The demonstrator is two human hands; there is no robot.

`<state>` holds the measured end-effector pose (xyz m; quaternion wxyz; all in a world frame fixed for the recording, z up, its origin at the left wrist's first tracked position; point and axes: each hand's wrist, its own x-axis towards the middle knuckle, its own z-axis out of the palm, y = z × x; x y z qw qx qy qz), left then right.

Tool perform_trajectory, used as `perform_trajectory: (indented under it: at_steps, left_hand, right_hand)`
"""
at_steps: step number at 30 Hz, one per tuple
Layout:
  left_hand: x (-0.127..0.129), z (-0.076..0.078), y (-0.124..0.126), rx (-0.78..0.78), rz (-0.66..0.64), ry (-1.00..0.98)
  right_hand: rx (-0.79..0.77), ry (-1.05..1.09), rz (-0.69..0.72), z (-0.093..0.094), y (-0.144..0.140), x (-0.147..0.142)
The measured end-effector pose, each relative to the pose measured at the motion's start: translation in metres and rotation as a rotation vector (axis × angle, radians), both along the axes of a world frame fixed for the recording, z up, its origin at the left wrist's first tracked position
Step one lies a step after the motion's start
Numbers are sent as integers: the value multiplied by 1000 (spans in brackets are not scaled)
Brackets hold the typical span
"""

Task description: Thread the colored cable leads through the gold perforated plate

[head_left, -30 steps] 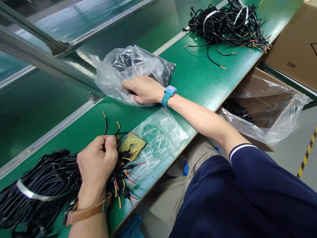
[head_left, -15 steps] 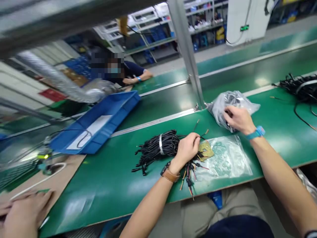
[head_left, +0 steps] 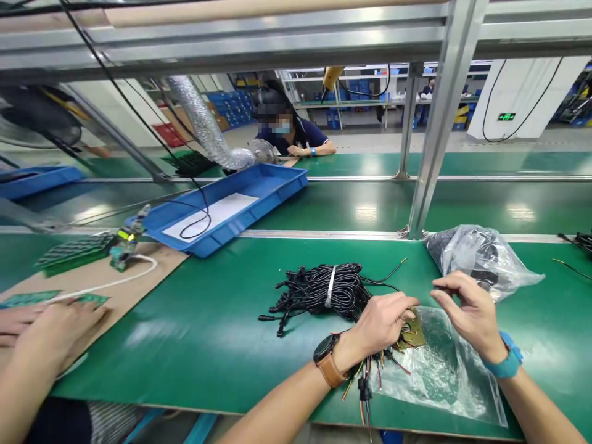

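My left hand (head_left: 386, 320), with a watch on its wrist, is closed over the wire ends of a black cable bundle (head_left: 326, 290). Its fingertips are pinched beside a small brownish-yellow board (head_left: 417, 333); what is between them is hidden. Stripped coloured wire ends (head_left: 365, 388) stick out under the wrist. To the right, my right hand (head_left: 472, 317) pinches a small dark piece (head_left: 444, 290) between thumb and fingers, its kind unclear. Just behind it lies a clear plastic bag (head_left: 490, 253) with dark contents. A flat clear bag (head_left: 444, 370) lies between and below my hands.
A blue tray (head_left: 272, 216) with a white sheet stands at the back left. At far left a co-worker's hands (head_left: 60, 327) rest on green circuit boards by brown cardboard (head_left: 152, 271). A metal post (head_left: 430, 135) rises behind the bench. Another person sits across.
My right hand has drawn back from the plastic bag toward my left hand, now with a small dark piece in its fingers. My left hand stays by the wire ends. The view has levelled.
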<state>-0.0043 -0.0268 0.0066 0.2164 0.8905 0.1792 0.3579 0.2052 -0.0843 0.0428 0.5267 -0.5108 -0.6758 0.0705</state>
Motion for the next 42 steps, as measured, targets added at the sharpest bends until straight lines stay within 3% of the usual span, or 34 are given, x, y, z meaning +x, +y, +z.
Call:
perform_trajectory:
  at_steps: [4,7,12,15,22,29,35,38,42]
  left_hand:
    - [0,2,-2,-75,4,9]
    - [-2,4,-3,-224,14,-57]
    - [-5,11,-2,-543,80,-264]
    - [-5,16,-1,-637,95,-356]
    - [-7,22,2,-329,128,-183]
    - [-9,14,4,-366,133,-67]
    - [-9,15,4,-278,75,301]
    - [-11,20,4,-241,23,453]
    - [-12,20,3,-261,33,482]
  right_hand:
    - [-189,143,68,-13,2,-10]
    - [-301,161,123,-17,3,-8]
    - [-326,-186,306,-15,5,-6]
    - [-369,-310,361,-17,7,-6]
    - [-448,-328,330,-18,5,-2]
    - [-442,-327,292,-17,7,1]
    - [-401,-272,140,-21,8,8]
    - [-431,-267,153,-20,6,7]
    - [-492,-269,236,-19,3,2]
